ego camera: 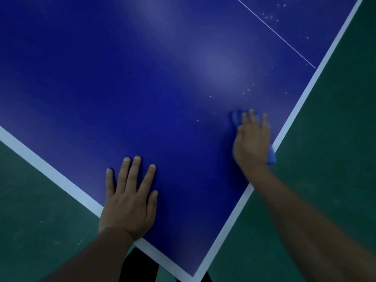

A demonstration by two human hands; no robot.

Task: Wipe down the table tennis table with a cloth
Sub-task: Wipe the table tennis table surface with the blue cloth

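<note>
Under the left hand: bare blue table, near its corner; fingers straight and spread, palm flat, holding nothing. Risk: leaning here could leave fresh prints on the surface. Between the hands: plain blue surface. Under the right hand: blue cloth, pressed flat by straight fingers, one end showing past the fingertips, the other poking over the white edge line. Risk: the overhanging end may drag the cloth off the table on an outward stroke. Beyond the right fingertips: white specks, likely missed if strokes stay short.
</note>
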